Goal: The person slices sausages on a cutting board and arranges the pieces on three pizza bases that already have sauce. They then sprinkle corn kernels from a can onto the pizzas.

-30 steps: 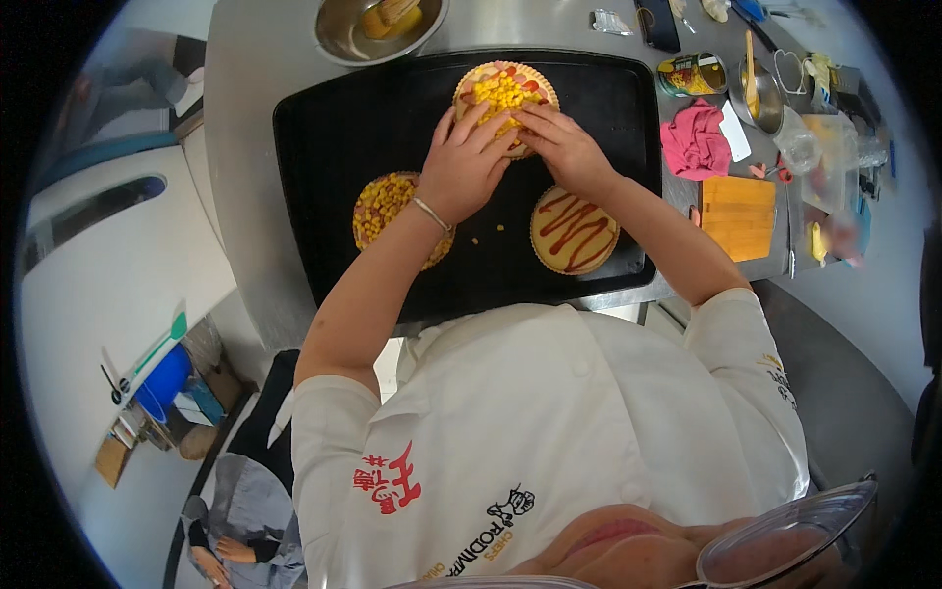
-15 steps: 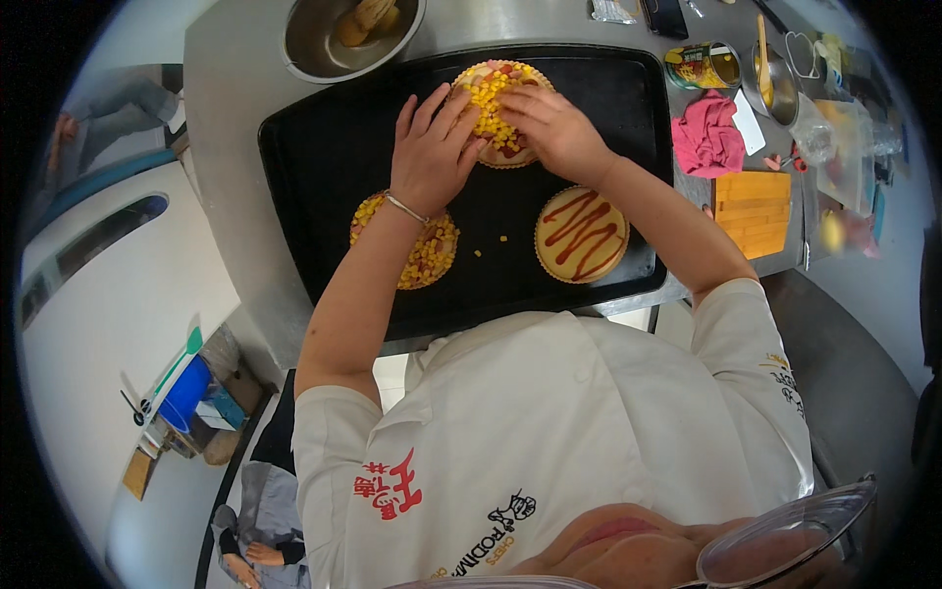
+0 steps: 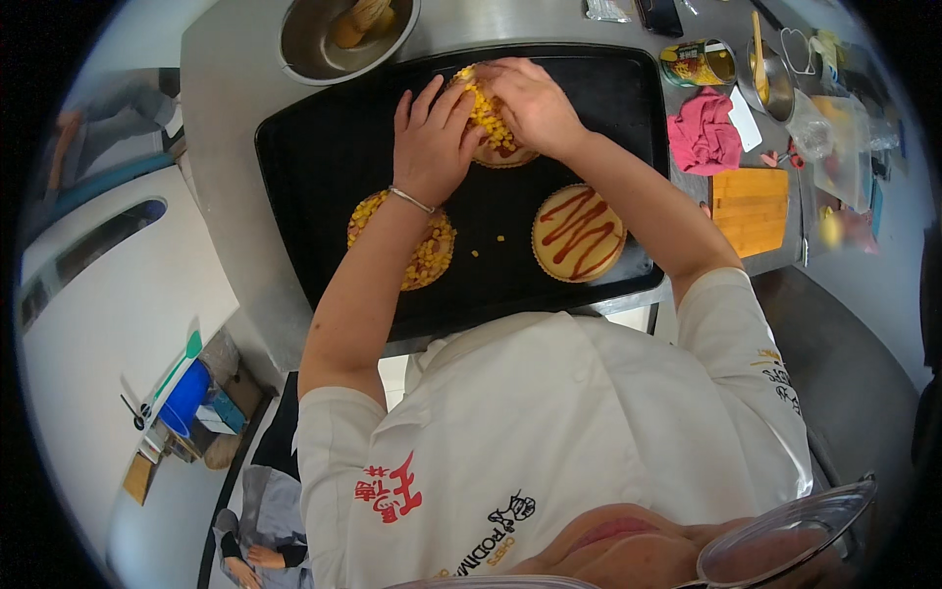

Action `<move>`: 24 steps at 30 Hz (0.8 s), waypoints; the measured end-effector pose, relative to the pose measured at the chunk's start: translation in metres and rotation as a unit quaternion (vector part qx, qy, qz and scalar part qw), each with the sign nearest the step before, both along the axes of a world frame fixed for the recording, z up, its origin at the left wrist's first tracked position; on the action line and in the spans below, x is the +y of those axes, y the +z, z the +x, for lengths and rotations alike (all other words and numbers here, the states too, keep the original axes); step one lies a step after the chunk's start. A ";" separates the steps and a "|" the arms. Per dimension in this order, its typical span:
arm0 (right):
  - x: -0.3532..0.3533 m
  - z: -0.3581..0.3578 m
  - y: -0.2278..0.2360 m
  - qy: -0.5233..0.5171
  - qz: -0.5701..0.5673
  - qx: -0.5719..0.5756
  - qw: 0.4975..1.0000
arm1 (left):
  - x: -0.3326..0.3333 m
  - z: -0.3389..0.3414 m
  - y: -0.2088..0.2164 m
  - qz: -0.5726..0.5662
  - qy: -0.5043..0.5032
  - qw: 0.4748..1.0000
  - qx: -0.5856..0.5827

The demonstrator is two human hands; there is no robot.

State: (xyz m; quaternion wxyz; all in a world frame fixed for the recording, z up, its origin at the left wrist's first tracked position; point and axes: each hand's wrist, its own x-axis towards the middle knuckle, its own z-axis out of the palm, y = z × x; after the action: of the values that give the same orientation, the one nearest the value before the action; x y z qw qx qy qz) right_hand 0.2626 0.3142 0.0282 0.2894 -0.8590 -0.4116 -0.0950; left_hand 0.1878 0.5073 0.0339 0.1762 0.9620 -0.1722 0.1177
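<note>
A small round pizza (image 3: 502,155) with a heap of yellow corn kernels over reddish bits sits at the far middle of a black baking tray (image 3: 481,299). My left hand (image 3: 432,142) rests along its left side, open, fingers apart and thumb near the corn. Across the right part of the topping lies my right hand (image 3: 535,110), its fingers stretched over the corn and hiding much of it. A second corn-topped pizza (image 3: 429,257) is partly covered by my left forearm. The near-right pizza base (image 3: 579,234) carries only a zigzag of reddish-brown sauce.
Beyond the tray's far left stands a metal bowl (image 3: 294,59) with a brush-like wooden tool in it. To the right are an opened can (image 3: 699,63), a pink cloth (image 3: 705,133), a wooden board (image 3: 750,211) and a smaller metal bowl (image 3: 778,93). Another person's hands (image 3: 257,562) show lower left.
My right hand has shifted slightly up and to the left over the far pizza, covering more of its corn. My left hand stays beside it, nearly unmoved.
</note>
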 end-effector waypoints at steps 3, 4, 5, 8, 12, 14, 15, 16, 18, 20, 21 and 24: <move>-0.014 0.001 0.008 -0.018 0.022 -0.014 1.000 | 0.002 0.001 0.000 -0.006 -0.018 1.000 -0.004; -0.020 0.002 0.008 -0.037 0.037 -0.007 0.999 | 0.003 0.003 0.001 -0.008 -0.032 0.999 -0.003; -0.025 0.001 0.013 -0.054 0.035 -0.018 0.998 | -0.001 0.005 0.001 -0.017 -0.046 0.999 -0.005; -0.028 -0.014 0.010 0.000 -0.016 -0.018 1.000 | 0.003 0.007 0.002 0.029 -0.039 0.999 0.003; -0.030 -0.012 0.006 -0.019 -0.047 -0.017 0.999 | 0.006 0.002 -0.002 0.026 -0.011 1.000 0.004; -0.033 -0.006 0.000 -0.034 -0.042 -0.019 0.998 | 0.007 0.001 -0.002 0.018 -0.010 1.000 0.004; -0.032 -0.005 0.000 -0.035 -0.035 -0.020 0.999 | 0.007 0.000 -0.002 0.014 -0.010 1.000 0.004; -0.030 -0.003 0.001 -0.036 -0.029 -0.021 0.999 | 0.007 0.001 -0.002 0.013 -0.009 1.000 0.000; -0.023 -0.001 0.000 -0.014 -0.029 -0.023 0.999 | 0.008 0.000 -0.003 0.011 -0.006 1.000 -0.008; -0.020 0.001 0.005 -0.018 -0.020 -0.021 0.999 | 0.005 0.002 -0.004 0.009 0.002 1.000 -0.006; -0.021 0.003 0.010 -0.034 -0.011 -0.019 0.999 | 0.005 0.001 -0.004 0.009 0.006 1.000 -0.005; -0.032 0.002 0.014 -0.048 0.000 -0.021 0.999 | 0.006 -0.002 0.000 -0.005 0.009 1.000 -0.013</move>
State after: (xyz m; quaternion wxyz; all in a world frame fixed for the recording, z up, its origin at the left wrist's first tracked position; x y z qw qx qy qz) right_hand 0.2648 0.2823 0.0419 0.2755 -0.8757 -0.3758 -0.1265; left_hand 0.1861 0.5134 0.0340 0.1774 0.9611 -0.1652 0.1322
